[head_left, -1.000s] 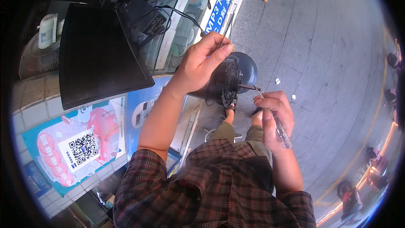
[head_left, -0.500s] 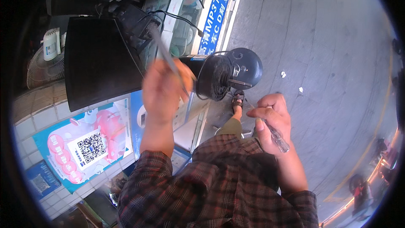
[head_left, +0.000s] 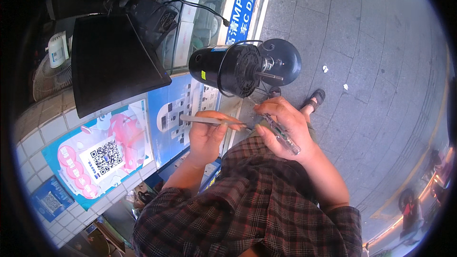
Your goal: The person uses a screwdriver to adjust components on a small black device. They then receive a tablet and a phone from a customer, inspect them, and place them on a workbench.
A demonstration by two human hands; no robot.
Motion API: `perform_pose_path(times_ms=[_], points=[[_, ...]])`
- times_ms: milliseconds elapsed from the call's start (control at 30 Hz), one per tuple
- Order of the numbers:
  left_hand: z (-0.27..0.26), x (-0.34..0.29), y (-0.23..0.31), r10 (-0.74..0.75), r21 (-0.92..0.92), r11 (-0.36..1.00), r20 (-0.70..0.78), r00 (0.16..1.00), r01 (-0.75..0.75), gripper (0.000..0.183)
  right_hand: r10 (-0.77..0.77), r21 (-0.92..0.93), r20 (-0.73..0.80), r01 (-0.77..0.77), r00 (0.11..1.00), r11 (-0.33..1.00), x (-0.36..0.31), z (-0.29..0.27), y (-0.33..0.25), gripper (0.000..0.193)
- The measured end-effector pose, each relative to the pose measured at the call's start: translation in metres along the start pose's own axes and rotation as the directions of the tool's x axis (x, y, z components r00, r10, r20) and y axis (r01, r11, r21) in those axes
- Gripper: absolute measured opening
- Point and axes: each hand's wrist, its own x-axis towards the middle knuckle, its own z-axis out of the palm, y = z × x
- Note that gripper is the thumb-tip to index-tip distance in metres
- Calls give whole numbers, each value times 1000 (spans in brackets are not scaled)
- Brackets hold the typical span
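My left hand is closed on grey metal tweezers, whose thin tip points right at my other hand. My right hand is wrapped round a screwdriver with a clear plastic handle. Its handle slants down along the palm, and its front end is mostly hidden by the fingers. The two hands are close together in front of my body. Just beyond them, on the counter's edge, lies a black electric motor with a bare metal shaft pointing right. Neither hand touches the motor.
A round black dome-shaped part sits behind the shaft. Leftward are a dark monitor, a fan and a tiled counter with a printed poster. A black cable crosses the glass case. Grey paving lies right.
My left hand has come down from beside the motor with the tweezers, nearer my right hand. My right hand has shifted left with the screwdriver. The whole view has also shifted slightly.
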Motion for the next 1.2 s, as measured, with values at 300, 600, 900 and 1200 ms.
perform_pose_path(times_ms=[300,600,900,1200], points=[[-9,4,18,265,556,769,172,949,-316,30,14,42,-57,-12,998,999,-7,15,-5,17],[-33,20,2,467,446,772,86,880,-453,35,31,-80,-135,-42,990,996,-12,34,-19,19],[-31,6,-10,416,361,844,28,909,-398,31,208,345,-170,-139,963,928,-22,50,-5,20],[-24,7,-4,420,501,784,6,908,-366,15,222,182,-244,-181,944,967,-22,45,-11,22]])
